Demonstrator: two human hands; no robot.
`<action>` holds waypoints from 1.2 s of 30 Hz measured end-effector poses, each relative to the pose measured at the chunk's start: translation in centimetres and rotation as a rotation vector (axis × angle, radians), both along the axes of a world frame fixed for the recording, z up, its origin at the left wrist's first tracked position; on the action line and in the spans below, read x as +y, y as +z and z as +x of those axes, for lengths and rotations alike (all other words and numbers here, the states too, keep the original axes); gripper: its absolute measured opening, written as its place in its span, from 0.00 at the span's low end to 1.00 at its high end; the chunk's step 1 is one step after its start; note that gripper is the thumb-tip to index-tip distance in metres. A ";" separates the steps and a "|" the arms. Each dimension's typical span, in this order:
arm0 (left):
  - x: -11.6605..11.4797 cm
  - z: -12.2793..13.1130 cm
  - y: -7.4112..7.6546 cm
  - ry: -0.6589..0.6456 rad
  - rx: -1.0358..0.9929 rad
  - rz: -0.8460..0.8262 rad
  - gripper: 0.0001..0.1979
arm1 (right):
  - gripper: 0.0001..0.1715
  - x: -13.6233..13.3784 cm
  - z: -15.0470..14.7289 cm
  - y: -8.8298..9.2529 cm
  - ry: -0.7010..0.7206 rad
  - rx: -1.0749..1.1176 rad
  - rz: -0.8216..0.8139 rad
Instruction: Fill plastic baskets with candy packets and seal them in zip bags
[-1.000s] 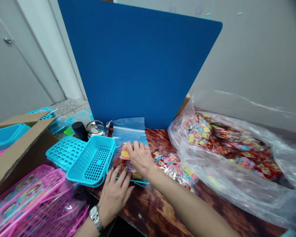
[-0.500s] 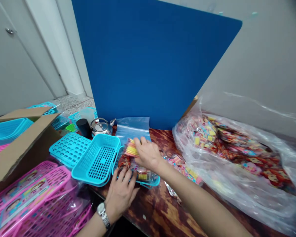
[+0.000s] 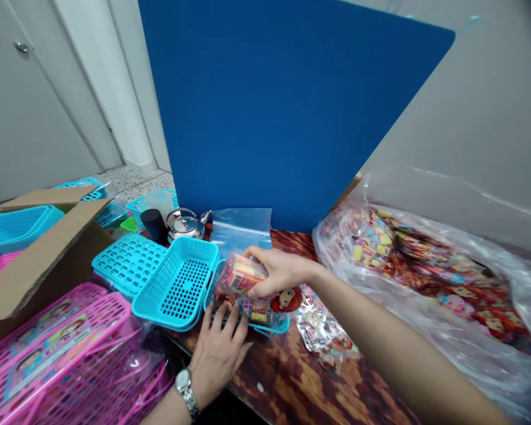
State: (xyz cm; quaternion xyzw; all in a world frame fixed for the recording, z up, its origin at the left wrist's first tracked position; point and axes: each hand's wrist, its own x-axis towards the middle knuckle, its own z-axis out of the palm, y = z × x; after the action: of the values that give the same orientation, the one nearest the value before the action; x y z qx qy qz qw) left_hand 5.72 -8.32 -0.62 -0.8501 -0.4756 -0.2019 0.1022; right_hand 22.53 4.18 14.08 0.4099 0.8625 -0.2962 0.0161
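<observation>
A blue plastic basket (image 3: 279, 326) at the middle of the table is filled with wrapped packets. My right hand (image 3: 277, 273) is closed around a clear-wrapped pink and yellow packet (image 3: 243, 275) over the basket. Below it, a packet with a red-haired cartoon figure (image 3: 287, 300) sticks out at the basket's right end. My left hand (image 3: 221, 342) has its fingers spread over the basket's near left edge, resting on the packets inside; a watch (image 3: 183, 383) is on that wrist.
Shiny silver packets (image 3: 321, 330) lie right of the basket. A large clear bag (image 3: 407, 319) of colourful packets fills the right side. Left are an unfilled blue basket (image 3: 186, 289), stacked pink baskets (image 3: 66, 348), a cardboard box (image 3: 48, 254) and a kettle (image 3: 186, 226). A blue board (image 3: 283, 118) stands behind.
My right hand has shifted slightly right and now holds a pink and yellow packet where yellow-striped wrapping showed. Pink packets beside the basket have gone, leaving silver ones exposed. My left hand stays put.
</observation>
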 end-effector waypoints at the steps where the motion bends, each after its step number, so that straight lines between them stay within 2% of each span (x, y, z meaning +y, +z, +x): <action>1: 0.0 0.0 0.0 0.002 0.004 0.001 0.19 | 0.36 0.1 -0.2 -0.5 0.014 -0.025 -0.004; 6: -0.1 0.0 -0.3 0.004 0.009 0.003 0.18 | 0.36 -0.1 -1.6 -5.4 -0.016 -0.133 0.062; 9: -0.1 0.0 -0.7 -0.003 -0.024 0.017 0.17 | 0.35 -0.1 -1.7 -7.1 -0.017 -0.106 0.115; 11: 0.0 0.0 -0.8 -0.009 -0.038 0.011 0.17 | 0.34 0.1 -1.5 -7.0 0.026 -0.072 0.111; 17: 0.3 0.1 0.3 -0.010 0.000 -0.055 0.17 | 0.35 1.0 -1.0 -5.0 0.147 -0.005 0.061; 20: 0.3 0.1 0.3 -0.015 -0.008 -0.072 0.18 | 0.36 1.0 -1.1 -5.9 0.166 0.041 0.035; 23: 0.1 -0.2 0.1 -0.046 -0.057 -0.066 0.17 | 0.37 0.7 -1.4 -7.8 0.118 -0.029 0.062; 26: 0.0 -0.8 0.2 -0.099 -0.149 0.009 0.14 | 0.45 0.4 -1.5 -9.0 0.106 -0.071 0.142; 29: 0.7 -1.3 0.9 -0.125 -0.180 0.089 0.17 | 0.54 0.4 -1.6 -9.1 0.132 -0.081 0.224; 34: 3.2 -1.5 1.1 -0.052 -0.106 0.037 0.16 | 0.64 -0.2 -1.0 -8.5 0.152 -0.115 0.363; 36: 3.7 -1.5 0.8 -0.037 -0.089 0.025 0.15 | 0.61 -0.9 -0.5 -8.5 0.135 -0.111 0.425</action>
State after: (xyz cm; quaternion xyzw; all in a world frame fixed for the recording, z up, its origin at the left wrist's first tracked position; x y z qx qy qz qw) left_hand 4.24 -4.66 0.18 -0.8476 -0.4611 -0.2475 0.0878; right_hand 22.08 3.25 5.62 0.3611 0.9288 -0.0832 -0.0036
